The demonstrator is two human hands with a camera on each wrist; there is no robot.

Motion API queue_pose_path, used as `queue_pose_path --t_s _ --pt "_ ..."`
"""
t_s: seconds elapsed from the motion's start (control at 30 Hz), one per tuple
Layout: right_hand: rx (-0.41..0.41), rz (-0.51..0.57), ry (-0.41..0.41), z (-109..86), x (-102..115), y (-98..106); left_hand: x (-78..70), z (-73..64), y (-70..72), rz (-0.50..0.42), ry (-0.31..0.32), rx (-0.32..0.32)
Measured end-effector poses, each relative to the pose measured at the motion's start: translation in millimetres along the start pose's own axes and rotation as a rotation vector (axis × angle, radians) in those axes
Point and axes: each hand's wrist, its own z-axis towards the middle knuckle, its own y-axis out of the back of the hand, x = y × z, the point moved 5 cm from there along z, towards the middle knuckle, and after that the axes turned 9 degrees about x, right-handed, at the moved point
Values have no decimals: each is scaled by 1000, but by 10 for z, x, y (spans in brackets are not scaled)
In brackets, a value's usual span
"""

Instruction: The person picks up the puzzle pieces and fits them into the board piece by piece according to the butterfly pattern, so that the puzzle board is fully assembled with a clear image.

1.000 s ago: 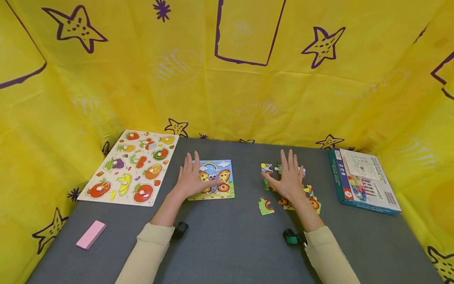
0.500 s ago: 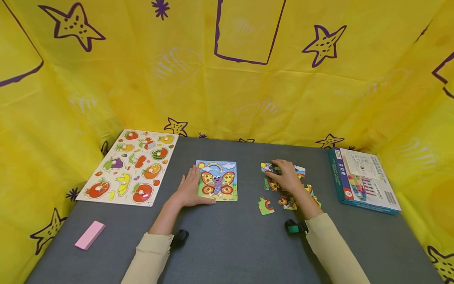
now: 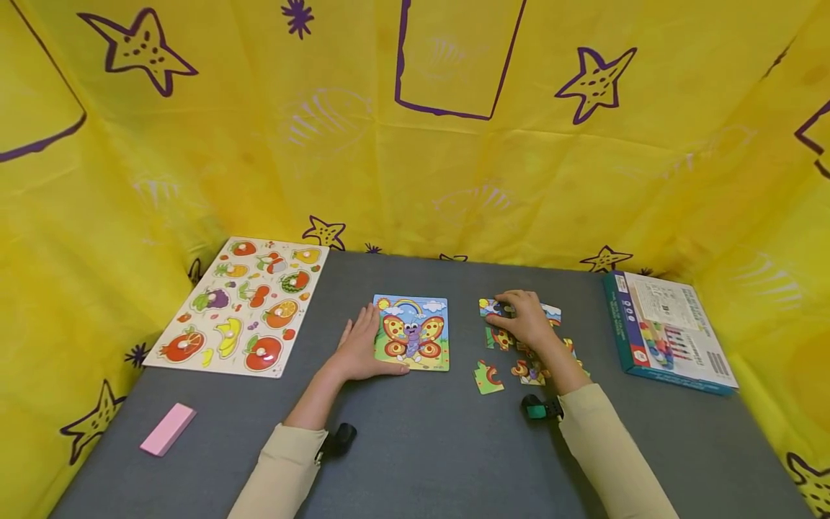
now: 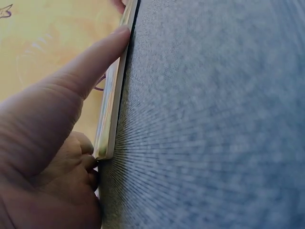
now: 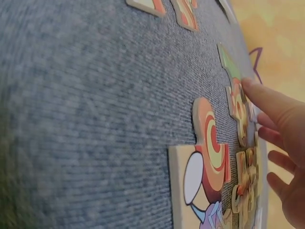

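The left hand (image 3: 359,355) lies along the left edge and lower left corner of a square butterfly picture board (image 3: 413,339). Its fingers are straight, and the left wrist view shows the thumb (image 4: 97,59) against the board's edge. The right hand (image 3: 530,324) rests over a cluster of loose butterfly jigsaw pieces, fingers loosely bent. In the right wrist view its thumb tip (image 5: 249,86) touches a jigsaw piece (image 5: 238,102), and the other fingers reach past it. A green-cornered jigsaw piece (image 3: 488,378) lies apart, nearer the person. The right hand and forearm hide part of the cluster.
A fruit knob-puzzle board (image 3: 243,328) lies at the far left, with a pink block (image 3: 167,429) nearer on the grey table (image 3: 428,454). A flat box (image 3: 674,328) lies at the right. Yellow patterned cloth (image 3: 428,180) hangs behind and at both sides.
Both hands have come down from above the table. The left hand has slid the butterfly board to the right. The right hand's fingers have bent onto the jigsaw pieces.
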Motion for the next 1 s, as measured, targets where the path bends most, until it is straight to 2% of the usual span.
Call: queue_pose_path --t_s 0.27,0.53,0.83,1.0 --pt "15 -23 -11 38 -19 5 33 4 -2 -59 -25 -7" --pt "52 -21 -43 54 -49 21 61 21 -21 -54 -33 -1" --pt "8 51 -37 63 -37 19 57 7 -5 -67 -38 -6" --pt "-51 159 1 51 11 7 62 9 -12 -56 -41 -13"
